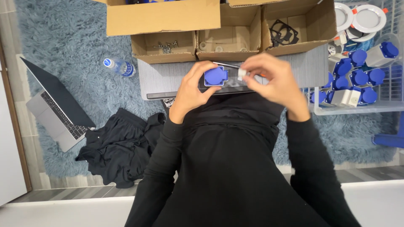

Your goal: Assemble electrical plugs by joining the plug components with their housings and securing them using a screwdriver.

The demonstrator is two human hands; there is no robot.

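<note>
From the head camera I see my left hand (191,90) clasped around a blue socket cover (216,76), held just above the grey counter (168,75), while my right hand (271,77) pinches a small white part (242,74) right beside that cover. Behind the counter stand open cardboard boxes (227,33), one with screws (166,47), another with black gaskets (283,32). To the counter's right a clear bin (357,107) holds more blue sockets (358,77); to its left lie a water bottle (119,66), a laptop (57,107) and black clothing (120,147) on the blue rug (75,38).
</note>
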